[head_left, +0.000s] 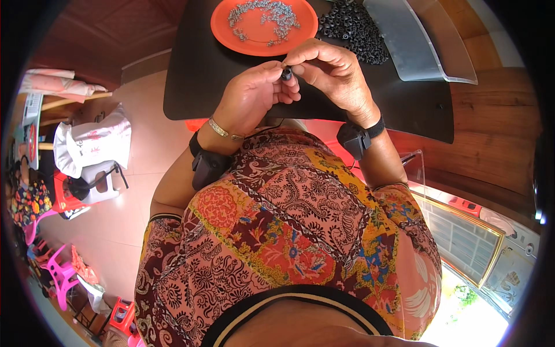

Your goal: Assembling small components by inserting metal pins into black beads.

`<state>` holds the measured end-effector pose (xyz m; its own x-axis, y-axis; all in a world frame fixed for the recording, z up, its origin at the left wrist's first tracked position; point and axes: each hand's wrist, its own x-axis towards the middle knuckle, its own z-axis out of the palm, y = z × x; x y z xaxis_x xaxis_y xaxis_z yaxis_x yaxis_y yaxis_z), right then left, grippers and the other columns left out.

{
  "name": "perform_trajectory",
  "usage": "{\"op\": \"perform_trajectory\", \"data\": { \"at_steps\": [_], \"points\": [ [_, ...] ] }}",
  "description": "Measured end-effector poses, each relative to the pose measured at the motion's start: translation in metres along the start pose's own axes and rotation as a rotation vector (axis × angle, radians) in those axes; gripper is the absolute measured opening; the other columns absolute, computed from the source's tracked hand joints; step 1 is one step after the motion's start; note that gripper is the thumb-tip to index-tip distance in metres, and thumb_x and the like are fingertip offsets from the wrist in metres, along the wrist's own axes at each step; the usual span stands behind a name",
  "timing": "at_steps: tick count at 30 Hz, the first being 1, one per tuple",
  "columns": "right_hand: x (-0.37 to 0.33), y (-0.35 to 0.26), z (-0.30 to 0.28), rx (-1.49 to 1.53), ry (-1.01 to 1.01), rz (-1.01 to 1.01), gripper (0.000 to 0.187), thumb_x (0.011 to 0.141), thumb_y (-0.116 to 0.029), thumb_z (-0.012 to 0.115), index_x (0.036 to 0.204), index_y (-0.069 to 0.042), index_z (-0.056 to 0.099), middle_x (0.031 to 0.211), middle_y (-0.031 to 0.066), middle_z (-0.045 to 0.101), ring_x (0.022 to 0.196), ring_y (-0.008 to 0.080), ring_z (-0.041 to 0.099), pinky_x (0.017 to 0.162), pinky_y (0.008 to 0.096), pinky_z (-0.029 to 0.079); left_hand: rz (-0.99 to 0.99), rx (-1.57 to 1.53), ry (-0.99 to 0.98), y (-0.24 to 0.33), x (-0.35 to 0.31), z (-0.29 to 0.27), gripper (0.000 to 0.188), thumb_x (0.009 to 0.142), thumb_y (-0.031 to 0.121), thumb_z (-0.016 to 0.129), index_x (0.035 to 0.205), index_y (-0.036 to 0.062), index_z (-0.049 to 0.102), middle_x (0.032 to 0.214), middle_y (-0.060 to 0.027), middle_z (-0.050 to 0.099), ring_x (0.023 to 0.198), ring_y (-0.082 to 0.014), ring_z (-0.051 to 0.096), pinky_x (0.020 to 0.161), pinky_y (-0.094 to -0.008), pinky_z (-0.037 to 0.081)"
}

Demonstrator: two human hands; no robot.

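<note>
Seated at a black tabletop (pixel 199 87), a person in a brightly patterned top (pixel 289 214) works on a small black piece (pixel 287 74), which sits between the two hands just off the table's near edge. The left hand (pixel 254 89) has the piece in its grip, thumb against it and fingers curled beneath. The right hand (pixel 338 75) brings thumb and forefinger to the piece's upper end; whether its grip is closed on the piece or on something smaller cannot be told. Just beyond the hands, an orange-red plate (pixel 222 36) carries scattered small silvery metal parts (pixel 281 17). To its right lies a heap of small black parts (pixel 361 32), spread beside a translucent plastic bin (pixel 413 49). Dark devices are strapped to both wrists, and a bracelet (pixel 218 127) circles the left one. On the left, a white bag (pixel 95 141) rests above the pale floor (pixel 144 156).
</note>
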<state>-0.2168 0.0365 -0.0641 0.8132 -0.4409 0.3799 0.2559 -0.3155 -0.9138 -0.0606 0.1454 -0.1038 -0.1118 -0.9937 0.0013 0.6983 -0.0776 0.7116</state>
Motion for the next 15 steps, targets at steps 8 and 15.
{"op": "perform_trajectory", "data": {
  "at_steps": [8,15],
  "points": [
    [0.0,-0.004,0.001,-0.017,0.04,0.031,0.019,0.085,0.007,0.062,0.101,-0.002,0.067,0.093,0.0046,0.066,0.086,0.0115,0.063,0.079,0.0247,0.05,0.033,0.027,0.046,0.003,0.001,0.005,0.026,0.095,0.022,0.044,0.102,0.001,0.057,0.092,-0.0075,0.062,0.085,-0.0183,0.06,0.079,-0.029,0.045],
    [-0.001,-0.001,0.01,-0.257,0.076,-0.132,0.027,0.076,0.005,0.072,0.101,-0.004,0.067,0.093,0.0047,0.066,0.082,0.0121,0.064,0.074,0.0254,0.052,0.042,-0.006,0.137,0.003,0.001,0.011,0.027,0.094,0.023,0.046,0.106,0.0019,0.058,0.095,-0.0053,0.061,0.086,-0.0155,0.059,0.079,-0.0296,0.045]
  ]
}}
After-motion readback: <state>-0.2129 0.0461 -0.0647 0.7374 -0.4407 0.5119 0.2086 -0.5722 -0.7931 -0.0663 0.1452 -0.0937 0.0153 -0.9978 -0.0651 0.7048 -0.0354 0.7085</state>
